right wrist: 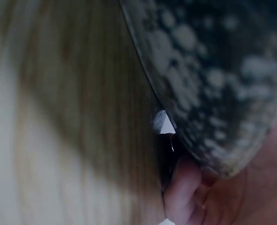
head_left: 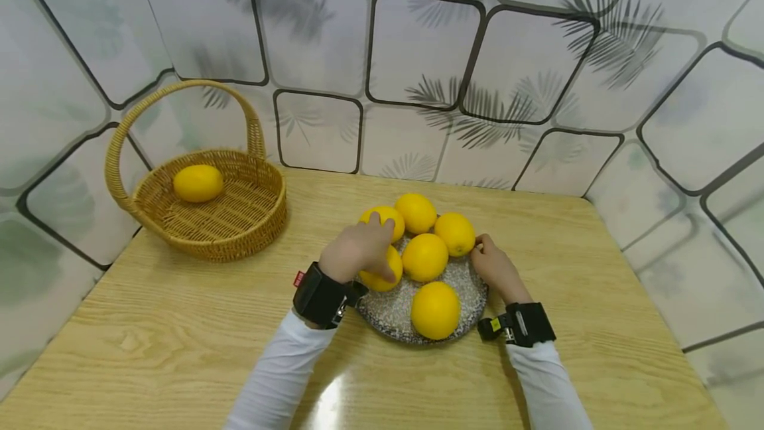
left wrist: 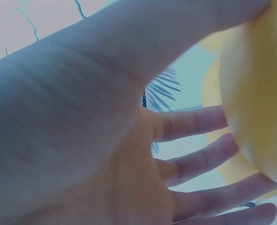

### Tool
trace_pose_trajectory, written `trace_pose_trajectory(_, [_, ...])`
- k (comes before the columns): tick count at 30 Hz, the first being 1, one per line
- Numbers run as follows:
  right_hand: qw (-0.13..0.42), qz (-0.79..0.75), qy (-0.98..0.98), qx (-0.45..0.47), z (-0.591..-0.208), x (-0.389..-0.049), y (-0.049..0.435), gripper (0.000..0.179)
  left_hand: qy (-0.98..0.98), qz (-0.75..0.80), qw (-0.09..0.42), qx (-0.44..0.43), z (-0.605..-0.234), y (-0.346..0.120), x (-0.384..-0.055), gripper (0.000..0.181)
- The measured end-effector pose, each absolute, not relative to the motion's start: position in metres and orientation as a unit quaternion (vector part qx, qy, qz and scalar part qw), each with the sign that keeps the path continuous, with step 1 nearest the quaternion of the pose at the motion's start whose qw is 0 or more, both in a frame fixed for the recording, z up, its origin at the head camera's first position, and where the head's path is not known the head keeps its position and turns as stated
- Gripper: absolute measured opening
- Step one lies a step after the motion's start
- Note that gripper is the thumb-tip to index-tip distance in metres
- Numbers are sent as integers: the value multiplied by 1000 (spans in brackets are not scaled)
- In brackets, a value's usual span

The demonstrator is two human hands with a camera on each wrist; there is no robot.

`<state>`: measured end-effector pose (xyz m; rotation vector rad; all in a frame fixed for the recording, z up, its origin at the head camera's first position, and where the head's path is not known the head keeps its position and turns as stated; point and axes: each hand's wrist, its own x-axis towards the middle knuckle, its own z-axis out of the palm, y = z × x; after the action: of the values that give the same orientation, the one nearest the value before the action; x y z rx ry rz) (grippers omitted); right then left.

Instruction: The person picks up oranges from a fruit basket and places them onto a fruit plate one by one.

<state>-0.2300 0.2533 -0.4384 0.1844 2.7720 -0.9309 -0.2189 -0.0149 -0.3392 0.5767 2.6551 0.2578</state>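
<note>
Several yellow lemons [head_left: 425, 257] lie on a round speckled grey plate [head_left: 388, 314]. My left hand [head_left: 359, 247] reaches over the plate's left side and holds the near-left lemon [head_left: 373, 282]. In the left wrist view its thumb lies over this lemon [left wrist: 260, 93] and the fingertips touch its other side. Another lemon [head_left: 365, 215] sits just beyond those fingers and is partly hidden by them. My right hand [head_left: 497, 267] grips the plate's right rim, with its fingers curled at the edge. The right wrist view shows the plate [right wrist: 213, 79] raised slightly at that rim.
A woven wicker basket [head_left: 274, 217] with a tall arched handle stands at the back left. One lemon [head_left: 198, 183] lies inside it. The wooden table [head_left: 179, 350] meets a patterned wall covering [head_left: 322, 131] at the back and sides.
</note>
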Motion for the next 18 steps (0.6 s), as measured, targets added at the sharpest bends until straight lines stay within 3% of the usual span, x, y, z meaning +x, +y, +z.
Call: trace_pose_trajectory(18, [104, -327, 938, 52, -439, -228, 253, 47, 953, 99, 203, 204, -337, -17, -221, 94])
